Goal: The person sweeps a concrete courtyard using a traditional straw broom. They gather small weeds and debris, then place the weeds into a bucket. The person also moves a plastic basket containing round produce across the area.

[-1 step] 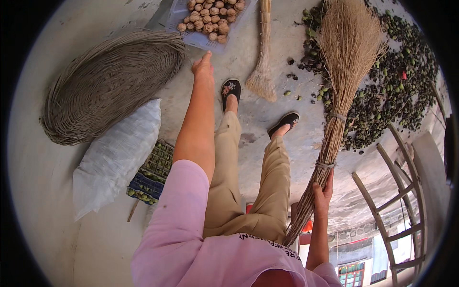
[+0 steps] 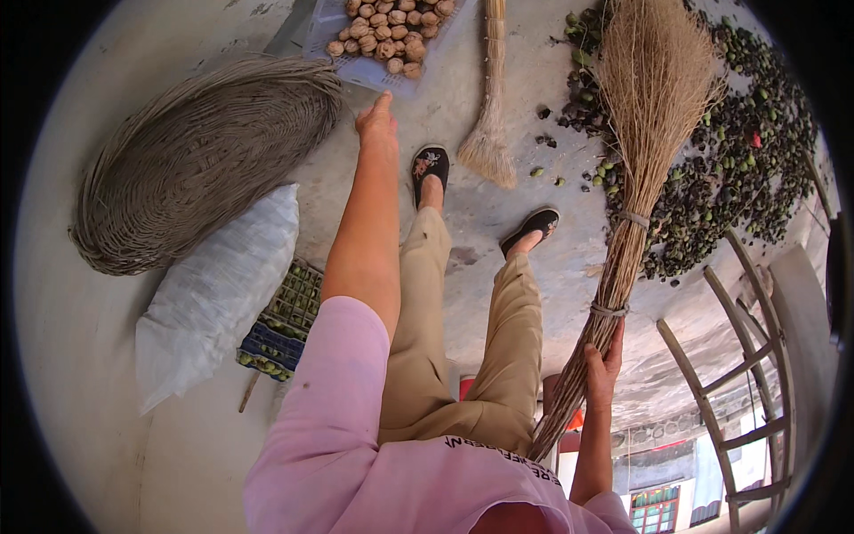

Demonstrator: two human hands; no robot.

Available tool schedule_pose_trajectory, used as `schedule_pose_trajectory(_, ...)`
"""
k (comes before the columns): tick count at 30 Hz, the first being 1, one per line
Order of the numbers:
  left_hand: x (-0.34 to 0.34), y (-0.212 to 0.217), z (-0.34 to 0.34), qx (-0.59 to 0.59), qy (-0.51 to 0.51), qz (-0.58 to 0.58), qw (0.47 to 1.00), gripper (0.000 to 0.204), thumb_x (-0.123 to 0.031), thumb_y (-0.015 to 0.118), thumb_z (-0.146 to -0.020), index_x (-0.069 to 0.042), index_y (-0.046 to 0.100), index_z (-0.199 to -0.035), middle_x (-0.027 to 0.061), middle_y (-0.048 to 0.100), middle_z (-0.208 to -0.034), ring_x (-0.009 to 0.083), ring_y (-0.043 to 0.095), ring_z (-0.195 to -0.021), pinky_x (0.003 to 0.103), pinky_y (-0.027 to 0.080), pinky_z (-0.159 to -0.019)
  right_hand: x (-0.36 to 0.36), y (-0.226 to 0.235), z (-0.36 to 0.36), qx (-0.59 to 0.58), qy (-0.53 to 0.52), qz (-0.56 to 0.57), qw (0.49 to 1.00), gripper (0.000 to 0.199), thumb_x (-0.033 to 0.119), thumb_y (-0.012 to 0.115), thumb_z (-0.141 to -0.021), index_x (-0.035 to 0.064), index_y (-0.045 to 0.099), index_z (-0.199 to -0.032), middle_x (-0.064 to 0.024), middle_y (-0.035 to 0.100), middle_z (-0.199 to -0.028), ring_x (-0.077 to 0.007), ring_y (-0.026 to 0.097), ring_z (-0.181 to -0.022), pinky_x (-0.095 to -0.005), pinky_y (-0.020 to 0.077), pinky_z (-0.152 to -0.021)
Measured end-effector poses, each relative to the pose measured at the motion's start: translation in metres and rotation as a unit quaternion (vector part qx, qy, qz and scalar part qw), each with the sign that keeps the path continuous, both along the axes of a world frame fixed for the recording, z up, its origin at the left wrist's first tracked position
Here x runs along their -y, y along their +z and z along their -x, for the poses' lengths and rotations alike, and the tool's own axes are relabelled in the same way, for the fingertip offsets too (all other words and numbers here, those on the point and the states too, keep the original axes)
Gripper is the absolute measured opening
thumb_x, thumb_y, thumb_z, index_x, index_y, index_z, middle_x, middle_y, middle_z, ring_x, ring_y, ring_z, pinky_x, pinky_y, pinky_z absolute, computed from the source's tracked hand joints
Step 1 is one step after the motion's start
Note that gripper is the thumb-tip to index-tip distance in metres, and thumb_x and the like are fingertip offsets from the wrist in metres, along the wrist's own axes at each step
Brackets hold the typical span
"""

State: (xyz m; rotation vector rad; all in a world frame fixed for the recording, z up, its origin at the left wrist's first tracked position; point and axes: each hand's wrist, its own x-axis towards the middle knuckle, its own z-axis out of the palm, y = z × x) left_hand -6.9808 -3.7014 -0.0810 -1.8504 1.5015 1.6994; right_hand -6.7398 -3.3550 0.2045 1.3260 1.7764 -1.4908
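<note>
A: In the head view, how far along is the sweeping?

B: Barely started, it seems: dark husks [image 2: 712,169] are spread wide beyond the grip. The twig broom [image 2: 636,191], stiff and bundled, is clasped by the right hand [image 2: 603,367].

A: The left hand [image 2: 377,125]?

B: Open, empty, stretched toward the crate of walnuts [image 2: 384,40], beside the woven basket [image 2: 200,156].

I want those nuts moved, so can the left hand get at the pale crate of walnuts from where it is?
Probably yes: the left hand is stretched out just short of the crate edge, with bare floor between them and nothing blocking.
</note>
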Motion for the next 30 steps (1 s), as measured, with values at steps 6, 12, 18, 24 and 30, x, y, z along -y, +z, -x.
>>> schedule_pose_trajectory(6,0.011,-0.062,0.020,-0.079,0.064,-0.054,0.993,0.053,-0.020,0.068,-0.066,-0.003,0.042,-0.109,0.0099,0.047,-0.108,0.0263,0.045,-0.098,0.041,0.038,-0.083,-0.007,-0.009,-0.016,0.017,-0.069,0.037,0.997,0.070,0.000,0.048,-0.071,0.0029,0.012,-0.131,-0.0085,0.034,-0.123,-0.0153,0.039,-0.102,-0.0254,0.0317,-0.087)
schedule_pose_trajectory(12,0.032,-0.088,0.048,-0.162,0.126,-0.124,0.971,0.052,-0.027,0.066,-0.069,-0.009,0.042,-0.111,0.0105,0.046,-0.110,0.0286,0.042,-0.102,0.049,0.039,-0.080,-0.006,-0.010,-0.014,0.044,-0.116,0.049,0.991,0.074,0.003,0.052,-0.070,0.0040,0.012,-0.132,-0.0071,0.040,-0.114,-0.0145,0.042,-0.096,-0.0264,0.0344,-0.083)
schedule_pose_trajectory(18,0.046,-0.085,0.057,-0.165,0.063,-0.139,0.974,0.041,-0.020,0.058,-0.072,-0.006,0.043,-0.107,0.0101,0.048,-0.107,0.0283,0.045,-0.098,0.051,0.041,-0.078,0.001,-0.015,0.006,0.032,-0.139,0.052,0.988,0.075,0.005,0.054,-0.069,0.0058,0.012,-0.132,-0.0076,0.042,-0.108,-0.0145,0.044,-0.088,-0.0270,0.0370,-0.079)
schedule_pose_trajectory(24,0.011,-0.058,0.052,-0.164,0.095,-0.147,0.971,0.034,-0.009,0.053,-0.066,-0.005,0.046,-0.100,0.0100,0.050,-0.100,0.0285,0.047,-0.093,0.051,0.042,-0.075,-0.002,-0.013,0.008,0.039,-0.152,0.050,0.986,0.073,0.002,0.052,-0.069,0.0052,0.014,-0.131,-0.0096,0.040,-0.115,-0.0159,0.044,-0.096,-0.0280,0.0367,-0.082)
schedule_pose_trajectory(30,-0.030,-0.033,0.047,-0.161,0.137,-0.144,0.967,0.033,-0.006,0.053,-0.065,-0.005,0.048,-0.097,0.0093,0.051,-0.097,0.0281,0.049,-0.089,0.050,0.042,-0.068,-0.011,-0.009,-0.001,0.040,-0.144,0.072,0.986,0.071,0.000,0.050,-0.069,0.0028,0.014,-0.131,-0.0101,0.036,-0.122,-0.0169,0.041,-0.103,-0.0268,0.0322,-0.088)
